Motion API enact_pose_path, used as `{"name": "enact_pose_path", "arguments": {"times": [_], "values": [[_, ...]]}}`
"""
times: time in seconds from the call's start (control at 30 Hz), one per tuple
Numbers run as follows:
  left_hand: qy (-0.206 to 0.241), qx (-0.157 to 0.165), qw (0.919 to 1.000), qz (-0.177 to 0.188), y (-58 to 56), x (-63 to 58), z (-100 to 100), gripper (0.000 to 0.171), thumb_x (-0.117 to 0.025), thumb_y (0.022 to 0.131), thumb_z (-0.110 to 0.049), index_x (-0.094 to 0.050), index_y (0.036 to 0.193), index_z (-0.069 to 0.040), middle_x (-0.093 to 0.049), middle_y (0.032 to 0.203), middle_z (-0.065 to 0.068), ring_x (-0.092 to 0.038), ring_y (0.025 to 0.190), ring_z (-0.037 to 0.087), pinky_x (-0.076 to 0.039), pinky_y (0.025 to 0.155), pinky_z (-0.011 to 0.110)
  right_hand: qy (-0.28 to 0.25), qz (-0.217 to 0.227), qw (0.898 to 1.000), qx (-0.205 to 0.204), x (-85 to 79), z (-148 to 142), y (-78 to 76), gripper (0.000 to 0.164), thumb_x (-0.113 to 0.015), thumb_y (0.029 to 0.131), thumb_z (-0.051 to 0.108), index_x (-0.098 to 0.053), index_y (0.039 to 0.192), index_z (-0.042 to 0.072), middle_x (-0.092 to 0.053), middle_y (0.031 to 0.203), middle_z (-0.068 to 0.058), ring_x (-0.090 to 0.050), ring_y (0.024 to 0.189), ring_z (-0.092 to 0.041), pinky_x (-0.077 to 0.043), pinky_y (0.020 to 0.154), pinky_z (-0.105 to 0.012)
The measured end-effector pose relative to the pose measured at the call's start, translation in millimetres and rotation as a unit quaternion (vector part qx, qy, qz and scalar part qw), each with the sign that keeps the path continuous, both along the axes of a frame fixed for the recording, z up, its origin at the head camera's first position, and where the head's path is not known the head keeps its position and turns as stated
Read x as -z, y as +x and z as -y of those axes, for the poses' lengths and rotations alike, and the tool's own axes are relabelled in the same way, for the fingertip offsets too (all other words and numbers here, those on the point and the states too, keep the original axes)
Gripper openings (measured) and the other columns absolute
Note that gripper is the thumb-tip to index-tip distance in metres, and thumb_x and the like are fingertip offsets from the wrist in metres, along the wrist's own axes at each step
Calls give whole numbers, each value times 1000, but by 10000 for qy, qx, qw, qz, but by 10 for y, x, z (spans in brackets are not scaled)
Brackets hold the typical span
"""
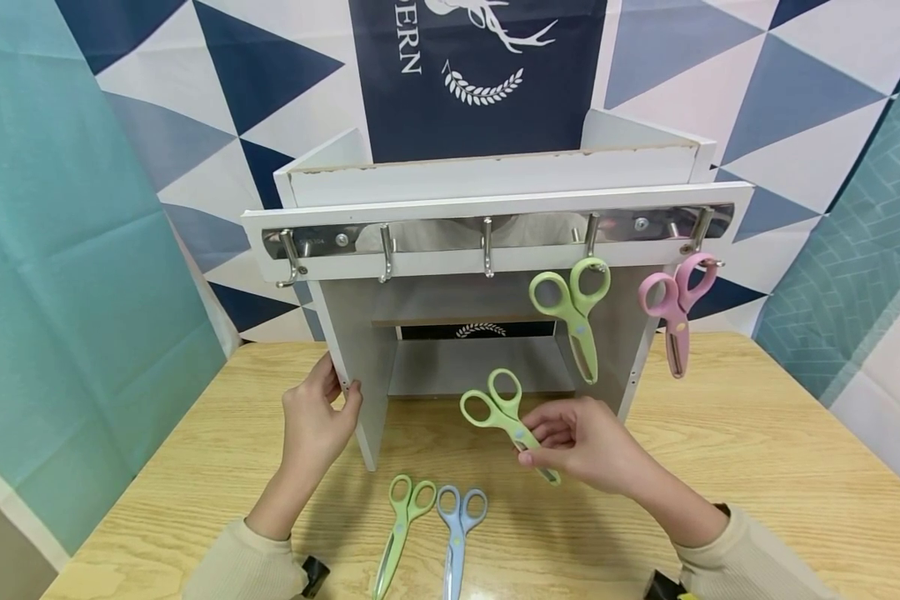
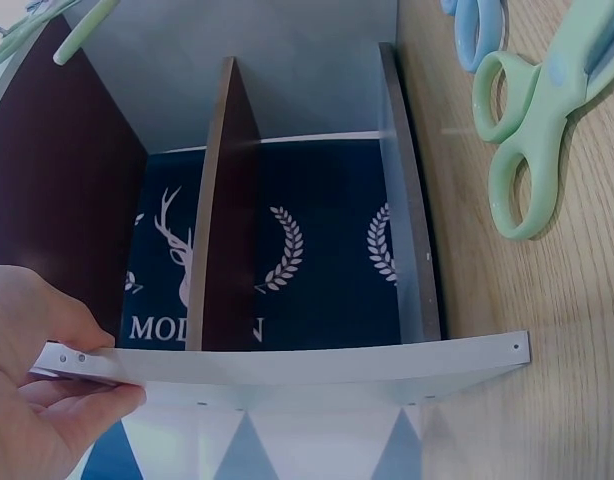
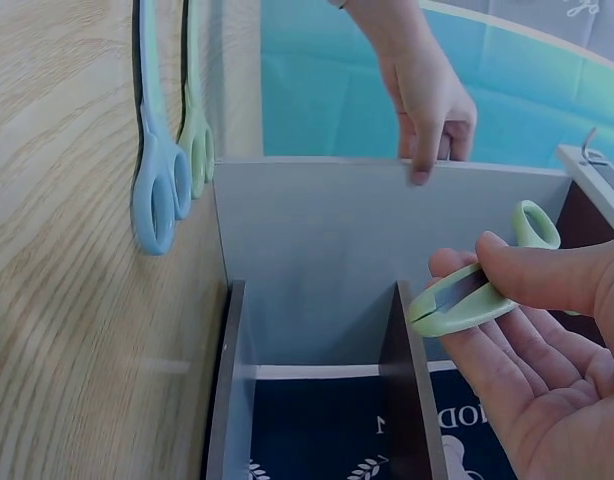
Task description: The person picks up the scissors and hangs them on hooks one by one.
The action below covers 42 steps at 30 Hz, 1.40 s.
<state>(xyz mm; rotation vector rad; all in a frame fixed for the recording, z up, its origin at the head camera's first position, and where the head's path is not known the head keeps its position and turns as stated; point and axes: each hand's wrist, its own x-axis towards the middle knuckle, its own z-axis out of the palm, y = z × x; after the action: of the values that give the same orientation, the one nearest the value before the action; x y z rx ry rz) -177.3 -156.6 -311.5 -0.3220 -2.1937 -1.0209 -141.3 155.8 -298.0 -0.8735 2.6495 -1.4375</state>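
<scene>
Below the hook rail, my right hand (image 1: 588, 442) pinches green scissors (image 1: 504, 410) by the blade end, handle loops pointing up and left. In the right wrist view the thumb lies over the blades of these scissors (image 3: 467, 300). My left hand (image 1: 318, 421) grips the front edge of the white shelf unit's left side panel (image 1: 352, 367), also seen in the left wrist view. Another pair of green scissors (image 1: 581, 325) hangs from the rail's fourth hook, and pink scissors (image 1: 677, 308) hang from the rightmost one. On the table lie green scissors (image 1: 399, 529) and blue scissors (image 1: 457, 533).
A metal hook rail (image 1: 435, 237) runs across the unit's upper front; its three left hooks carry nothing. The unit stands on a wooden table (image 1: 757, 450). Patterned cloth (image 1: 285, 83) hangs behind, with teal cloth (image 1: 67, 233) at the left.
</scene>
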Motion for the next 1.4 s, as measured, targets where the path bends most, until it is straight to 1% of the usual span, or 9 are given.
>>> {"name": "enact_pose_path", "arguments": {"times": [0.3,0.67,0.97,1.1,1.27,1.4], "values": [[-34,-17,10000,-13,-4,0,-1,33,-61,80,7,-60,114,11,-69,106,29,-71,93,40,-60,76,45,28,6,10000,30,-63,21,14,24,-77,79,17,-71,96,1,-74,82,-7,-67,72,2,-60,67,-19],[-38,-8,10000,-8,-7,8,2,33,-61,81,7,-60,114,11,-70,105,29,-71,93,39,-60,76,45,59,-110,9999,-36,-131,87,3,23,-77,79,17,-71,96,3,-75,83,-6,-67,73,1,-60,69,-18],[-15,1,10000,5,-7,19,5,34,-61,81,7,-60,114,11,-69,106,29,-70,94,39,-60,77,45,67,-502,9987,65,-226,195,56,22,-78,78,17,-72,94,5,-74,80,-4,-66,70,2,-59,64,-19],[15,9,10000,31,0,25,7,34,-60,81,7,-60,115,11,-69,107,29,-70,94,40,-60,77,45,42,-590,9982,96,-268,239,69,20,-79,77,16,-72,93,6,-75,80,-3,-67,70,2,-60,65,-19],[21,18,10000,10,-2,27,11,35,-60,81,7,-60,115,10,-69,107,29,-70,94,40,-60,77,46,-20,-661,9976,206,-347,300,61,16,-79,76,10,-71,90,8,-75,77,-1,-67,67,1,-60,64,-20],[-4,5,10000,-12,-10,25,16,35,-61,80,6,-60,115,11,-69,107,29,-70,94,39,-60,77,46,-135,-737,9969,250,-422,336,64,18,-79,75,8,-71,91,7,-75,77,-1,-68,67,0,-60,63,-21]]}}
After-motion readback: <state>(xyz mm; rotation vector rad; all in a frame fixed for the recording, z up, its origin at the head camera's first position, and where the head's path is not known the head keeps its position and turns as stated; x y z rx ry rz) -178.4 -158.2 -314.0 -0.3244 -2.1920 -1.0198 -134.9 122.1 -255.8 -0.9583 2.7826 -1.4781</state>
